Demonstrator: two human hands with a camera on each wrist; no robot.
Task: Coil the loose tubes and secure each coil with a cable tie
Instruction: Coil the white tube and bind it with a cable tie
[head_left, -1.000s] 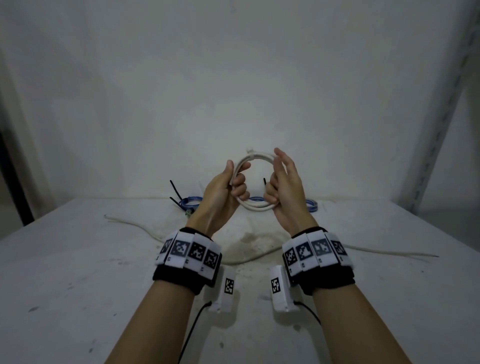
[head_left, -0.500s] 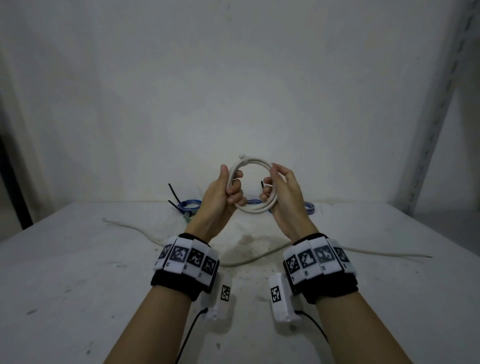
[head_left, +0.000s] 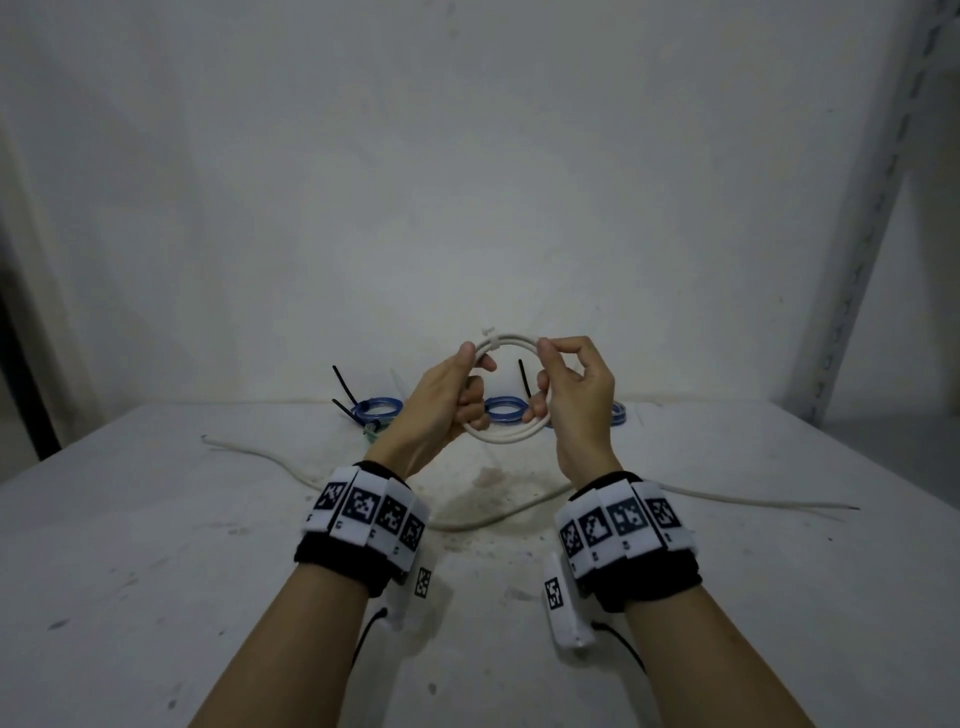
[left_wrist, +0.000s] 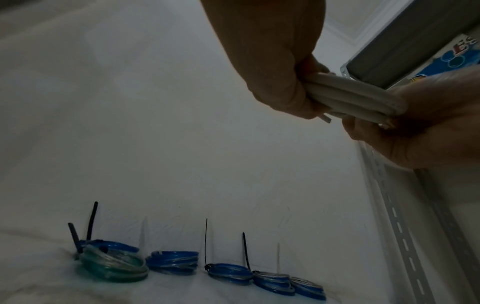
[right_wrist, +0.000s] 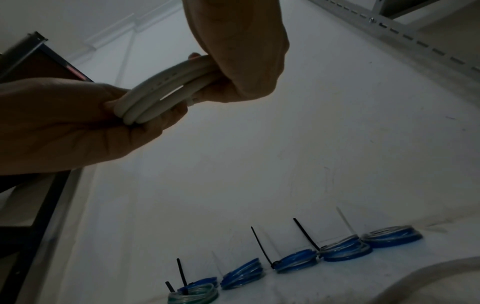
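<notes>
Currently, white tube coil (head_left: 506, 435) held upright above the table (head_left: 156, 545), gripped by left hand (head_left: 441, 402) with curled fingers, pinched at top by raised right hand (head_left: 574, 387).

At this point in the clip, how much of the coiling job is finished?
Done: five tied blue coils line the table's back edge. In hand: the left hand and right hand grip a white coil; a white tie appears to wrap its top. Left: one loose white tube lies uncoiled.

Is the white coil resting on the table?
Apart. The head view shows the white coil held up by both hands, with the table below it.
</notes>
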